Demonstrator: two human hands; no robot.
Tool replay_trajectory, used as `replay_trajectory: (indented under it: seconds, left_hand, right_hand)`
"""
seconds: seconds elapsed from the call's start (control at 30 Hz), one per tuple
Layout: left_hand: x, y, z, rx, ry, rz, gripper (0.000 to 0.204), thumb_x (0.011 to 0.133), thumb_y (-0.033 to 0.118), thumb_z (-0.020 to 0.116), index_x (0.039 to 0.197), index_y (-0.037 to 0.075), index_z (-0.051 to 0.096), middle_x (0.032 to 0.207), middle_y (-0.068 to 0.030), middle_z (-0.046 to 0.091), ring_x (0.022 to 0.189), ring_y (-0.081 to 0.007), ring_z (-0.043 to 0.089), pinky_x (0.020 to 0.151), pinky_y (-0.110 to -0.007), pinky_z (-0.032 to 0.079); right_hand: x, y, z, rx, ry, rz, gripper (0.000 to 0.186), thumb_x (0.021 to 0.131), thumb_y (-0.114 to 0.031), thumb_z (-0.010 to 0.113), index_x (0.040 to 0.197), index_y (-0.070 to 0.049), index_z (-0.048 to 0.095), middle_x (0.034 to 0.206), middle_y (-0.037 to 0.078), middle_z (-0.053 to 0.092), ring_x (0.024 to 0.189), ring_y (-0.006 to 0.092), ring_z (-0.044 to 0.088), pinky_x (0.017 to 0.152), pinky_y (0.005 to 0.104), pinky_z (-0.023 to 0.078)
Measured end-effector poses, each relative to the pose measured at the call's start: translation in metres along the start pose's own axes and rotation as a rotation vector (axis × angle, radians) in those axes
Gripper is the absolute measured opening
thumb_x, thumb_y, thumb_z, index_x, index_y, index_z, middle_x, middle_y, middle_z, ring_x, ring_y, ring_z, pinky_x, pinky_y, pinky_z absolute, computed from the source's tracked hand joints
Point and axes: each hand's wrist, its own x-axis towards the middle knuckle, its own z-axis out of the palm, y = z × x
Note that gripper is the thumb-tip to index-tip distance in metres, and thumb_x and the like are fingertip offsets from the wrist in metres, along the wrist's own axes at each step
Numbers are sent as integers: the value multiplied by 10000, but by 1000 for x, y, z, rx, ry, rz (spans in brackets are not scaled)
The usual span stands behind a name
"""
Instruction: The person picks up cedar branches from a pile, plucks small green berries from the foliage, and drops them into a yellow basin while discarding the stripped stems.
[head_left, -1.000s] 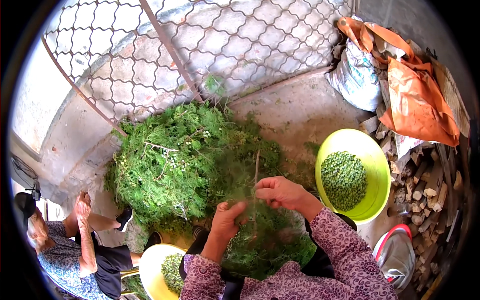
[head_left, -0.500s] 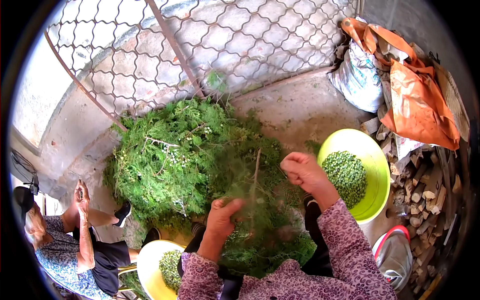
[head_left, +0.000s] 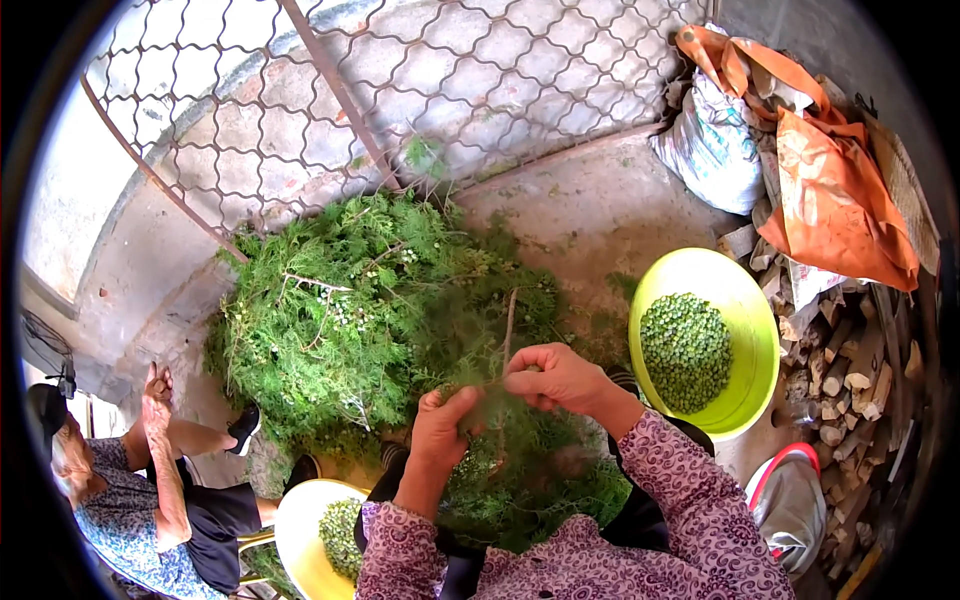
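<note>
My left hand (head_left: 436, 438) is closed around a feathery evergreen sprig (head_left: 492, 386), thumb on top. Just to its right my right hand (head_left: 562, 380) pinches at the same sprig, the fingertips partly hidden. Some of the greenery between and below the hands is blurred. Beyond them spreads a big heap of cut evergreen branches (head_left: 330, 320) with small pale berries and a few bare brown stems. Right of my right hand stands a lime-yellow basin (head_left: 758, 370) holding many round green berries (head_left: 686, 350).
Another yellow basin (head_left: 296, 535) with green berries sits at lower left, beside a seated person (head_left: 140, 500). A wire-mesh gate (head_left: 480, 90) lies behind the heap. Stacked firewood (head_left: 850, 380), stuffed sacks (head_left: 715, 150), orange cloth (head_left: 835, 200) and a grey, red-rimmed bag (head_left: 790, 510) line the right side.
My right hand has come down and left from beside the basin to the sprig at my left hand. My left hand has barely moved.
</note>
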Motion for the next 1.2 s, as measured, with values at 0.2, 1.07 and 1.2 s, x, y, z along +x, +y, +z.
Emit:
replay_trajectory:
  seconds: [0.2,1.07,1.2]
  left_hand:
    - [0,5,-2,-29,31,17,50,744,87,663,758,90,615,754,-52,639,590,-164,585,424,-308,415]
    - [17,28,13,-275,156,246,142,786,240,645,769,114,580,595,35,447,459,-102,302,487,-259,299]
    - [18,28,2,-388,87,244,200,769,246,666,830,87,563,794,-2,530,530,-136,351,538,-298,359]
  right_hand:
    - [-9,-5,-38,226,326,-194,106,780,-152,617,833,-65,589,613,-14,519,484,58,445,401,186,327]
    - [0,35,49,-919,191,-292,574,677,-279,690,1130,-21,449,945,172,574,882,325,561,772,369,443]
    - [10,50,48,-706,260,-372,482,697,-194,654,1098,-11,459,895,160,586,842,298,588,731,354,459]
